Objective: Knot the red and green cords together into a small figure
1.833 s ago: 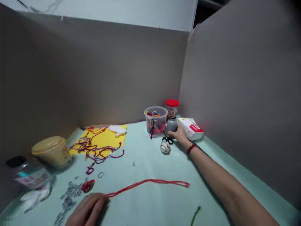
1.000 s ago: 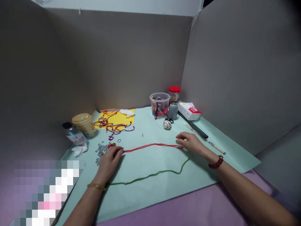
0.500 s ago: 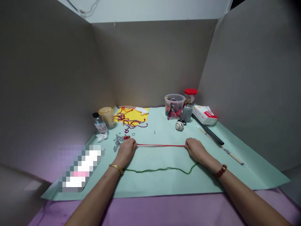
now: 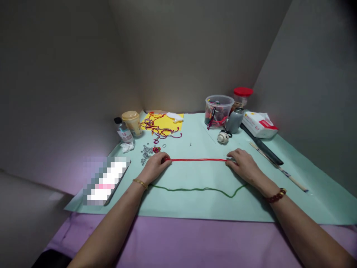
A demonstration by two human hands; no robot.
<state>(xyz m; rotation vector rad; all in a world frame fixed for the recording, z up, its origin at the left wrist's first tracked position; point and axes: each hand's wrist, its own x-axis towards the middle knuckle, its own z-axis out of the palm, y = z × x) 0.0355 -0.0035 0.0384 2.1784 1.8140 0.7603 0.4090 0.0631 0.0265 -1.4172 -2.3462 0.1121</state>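
Narrow grips on both ends: my left hand (image 4: 154, 167) and right hand (image 4: 244, 165) hold the red cord (image 4: 196, 160) straight; the green cord (image 4: 198, 189) lies curved below.

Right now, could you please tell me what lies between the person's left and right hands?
In the head view, a red cord stretches straight between the left hand and the right hand.

Thin red cord (image 4: 198, 160) lying dead straight across the lower middle of the frame, flat on the paper, running from my left hand (image 4: 154, 168) to my right hand (image 4: 244, 165).
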